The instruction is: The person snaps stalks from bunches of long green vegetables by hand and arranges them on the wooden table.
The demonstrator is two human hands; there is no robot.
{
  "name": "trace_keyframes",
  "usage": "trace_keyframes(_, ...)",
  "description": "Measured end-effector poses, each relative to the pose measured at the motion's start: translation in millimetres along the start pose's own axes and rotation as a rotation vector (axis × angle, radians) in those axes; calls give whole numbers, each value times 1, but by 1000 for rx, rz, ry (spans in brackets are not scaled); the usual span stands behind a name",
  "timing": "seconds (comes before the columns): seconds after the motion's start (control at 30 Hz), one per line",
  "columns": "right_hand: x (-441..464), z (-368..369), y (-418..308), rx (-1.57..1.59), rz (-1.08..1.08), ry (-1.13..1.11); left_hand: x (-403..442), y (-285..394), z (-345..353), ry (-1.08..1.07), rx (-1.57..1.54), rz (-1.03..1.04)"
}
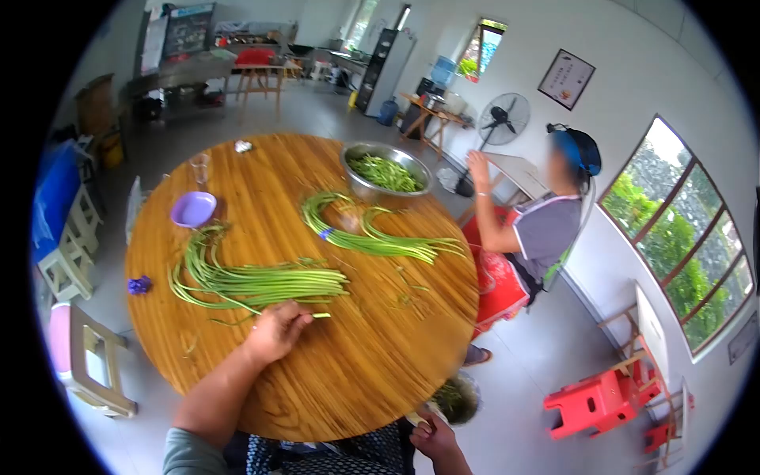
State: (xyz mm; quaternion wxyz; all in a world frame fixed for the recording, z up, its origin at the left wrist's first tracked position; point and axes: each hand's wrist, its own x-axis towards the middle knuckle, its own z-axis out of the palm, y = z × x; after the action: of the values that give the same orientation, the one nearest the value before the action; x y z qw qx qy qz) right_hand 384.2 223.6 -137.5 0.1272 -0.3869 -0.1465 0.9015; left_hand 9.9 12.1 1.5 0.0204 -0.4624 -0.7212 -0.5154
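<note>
On the round wooden table, a loose bunch of long green stems (269, 283), resembling garlic scapes, lies spread in front of me. My left hand (279, 328) is closed at the near edge of the bunch, with the pale cut end of one green stem poking out past its fingers. Low by the table's front edge, my right hand (435, 437) is closed around something pale that I cannot make out. Just beyond that hand stands a bucket (473, 396) with green scraps inside. A second bunch (380, 242), tied with a blue band, rests farther right.
A steel bowl (352, 176) of cut green pieces stands at the back. A purple bowl (194, 210), a clear glass (199, 169) and a small purple bundle (139, 285) sit leftward. Another person (546, 229) is at the right side. Red stools (594, 402) stand on the floor.
</note>
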Motion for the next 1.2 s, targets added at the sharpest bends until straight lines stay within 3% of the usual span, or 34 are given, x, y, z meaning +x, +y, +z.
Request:
trace_keyframes(0.03, -14, 24, 7, -18, 16, 5, 0, 3, -1, 6, 5, -4)
trace_keyframes(0.1, -2, -3, 18, 117, 182, -338, 1, 2, 0, 7, -9, 4)
trace_keyframes(0.2, 37, -55, 60, 40, 166, -223, 2, 6, -2, -8, 16, -30)
trace_keyframes(0.3, 7, -2, 76, 312, 355, -218, 1, 4, 0, -15, 9, -63)
trace_keyframes(0.33, 30, -14, 82, -22, 248, -742, 1, 2, 0, -3, 14, -45)
trace_keyframes(0.57, 13, -6, 98, -499, -78, -531, -2, -10, 5, 10, -16, -46)
trace_keyframes(0.63, 37, -11, 94, -738, -132, -1068, -1, -12, 6, 22, -28, -68)
trace_keyframes(0.67, 29, -13, 98, -737, -156, -1031, -1, -9, 6, 21, 1, -77)
trace_keyframes(0.73, 7, -15, 107, -710, 126, -256, 0, -8, 6, 22, 0, -72)
trace_keyframes(0.77, -2, -15, 104, -702, 125, -237, 0, -7, 6, 16, -11, -112)
trace_keyframes(0.83, -14, -5, 90, -274, 107, -255, 0, -5, 5, 7, -25, -119)
trace_keyframes(0.97, -46, 41, 51, -379, -50, 12, 1, -3, 6, 24, -30, -86)
trace_keyframes(1.13, -41, 36, 16, -286, -137, 92, 1, 1, 4, 26, 0, -68)
trace_keyframes(1.2, -44, 26, -3, -165, -205, -57, 1, 2, 4, 33, -19, -71)
